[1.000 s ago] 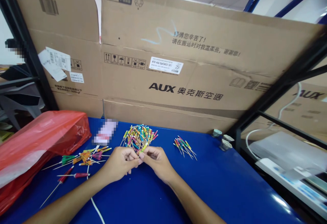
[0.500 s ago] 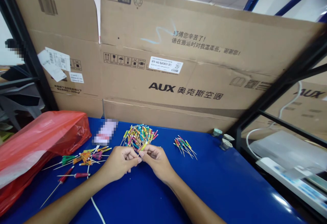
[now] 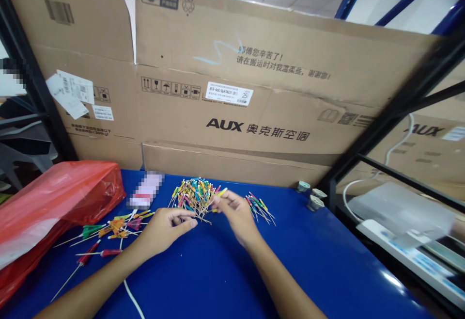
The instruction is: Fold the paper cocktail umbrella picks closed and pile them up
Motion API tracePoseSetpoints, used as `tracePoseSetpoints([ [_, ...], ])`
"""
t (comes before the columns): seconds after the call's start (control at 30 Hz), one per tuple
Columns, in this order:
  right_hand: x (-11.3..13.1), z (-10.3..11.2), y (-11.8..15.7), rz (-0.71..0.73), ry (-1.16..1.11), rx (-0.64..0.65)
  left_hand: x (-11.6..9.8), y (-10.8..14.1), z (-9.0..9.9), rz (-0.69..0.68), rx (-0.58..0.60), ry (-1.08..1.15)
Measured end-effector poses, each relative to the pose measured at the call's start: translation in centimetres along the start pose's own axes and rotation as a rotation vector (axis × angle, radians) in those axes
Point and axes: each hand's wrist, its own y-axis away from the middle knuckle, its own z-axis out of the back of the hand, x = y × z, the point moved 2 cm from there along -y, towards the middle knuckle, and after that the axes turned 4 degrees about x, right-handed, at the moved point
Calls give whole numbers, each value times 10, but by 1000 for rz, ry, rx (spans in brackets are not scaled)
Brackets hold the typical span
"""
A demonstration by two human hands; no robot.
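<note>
So, R hand pinches a slim yellow pick w/ pale tip btwn thumb & fingers, by R edge of the dense multicoloured wooden-stick pile on glossy blue tabletop; L hand nearby, fingers curled, thumb slightly apart.

Counting two bare hands: left hand, right hand. One yellow rolled paper umbrella is sitting in the right. Two red rolled paper umbrellas are lying loose. Three multicoloured paper-umbrella clusters are showing, overlap preventing exact counts. Three small pale knobby pieces, one red translucent plastic bag are showing.
</note>
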Motion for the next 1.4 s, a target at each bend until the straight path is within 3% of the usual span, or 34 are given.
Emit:
tracePoseSetpoints([
  [0.07, 5, 31, -4, 14, 205, -173, 1, -1, 3, -3, -17, -31],
  [0.13, 6, 62, -5, -98, 504, -297, 3, -2, 5, -2, -37, -26],
  [0.23, 0, 95, -5, -368, 838, -323, 6, -3, 6, -5, -67, -2],
  [0.33, -7, 107, -5, -488, 1064, -309, 7, -4, 6, -19, -72, 14],
  [0.5, -11, 105, -4, -488, 1205, -281, 9, -4, 6, -36, -66, 7],
  [0.63, -4, 95, -5, -232, 1263, -225, 11, -5, 6, -31, -60, 4],
  [0.73, -2, 75, -4, 49, 1230, -38, 11, -5, 7, -30, -63, 8],
  [0.83, -7, 51, 0, 218, 1178, 207, 9, -4, 6, -36, -58, 2],
  [1.0, -16, 30, 3, 227, 1158, 344, 4, -1, 4, -44, -47, -19],
  [1.23, -9, 33, 2, 221, 1017, 370, 1, -1, 4, -46, -43, -31],
  [1.4, 11, 34, 5, 217, 828, 346, 5, -1, 3, -66, -32, -40],
])
